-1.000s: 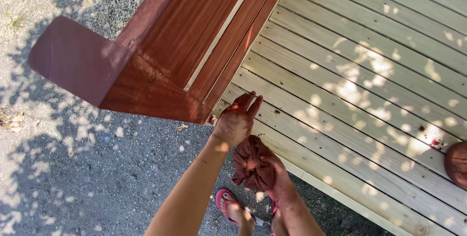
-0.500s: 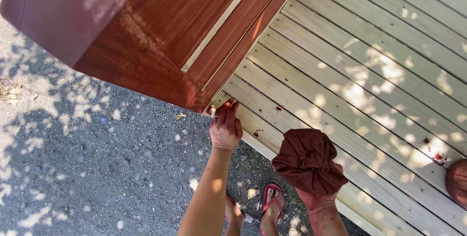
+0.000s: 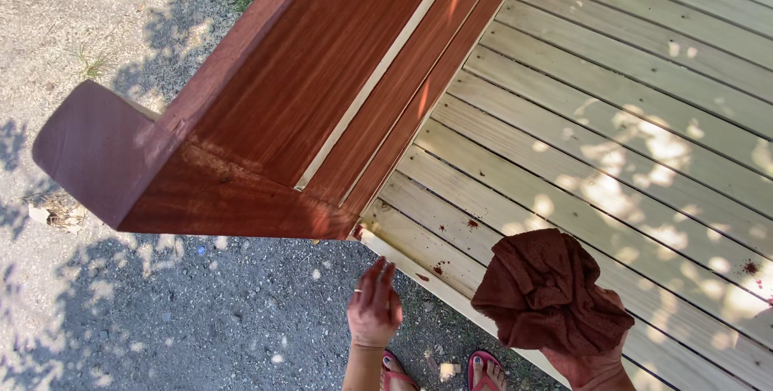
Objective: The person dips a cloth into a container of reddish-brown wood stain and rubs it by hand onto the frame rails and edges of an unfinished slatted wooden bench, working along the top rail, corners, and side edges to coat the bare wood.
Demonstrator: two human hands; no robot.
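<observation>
The right hand grips a crumpled, reddish-brown stained rag, fingers clenched into its underside, holding it up above the edge of the pale plank deck. The left hand is released, fingers straight and together with a ring on one, hovering over the gravel ground just below the corner of the red-stained wooden rail, not touching it. Dark stain drips spot the deck boards near the rag.

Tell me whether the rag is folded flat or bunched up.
Bunched up: the stained brown rag sits crumpled in deep folds atop the right hand.
</observation>
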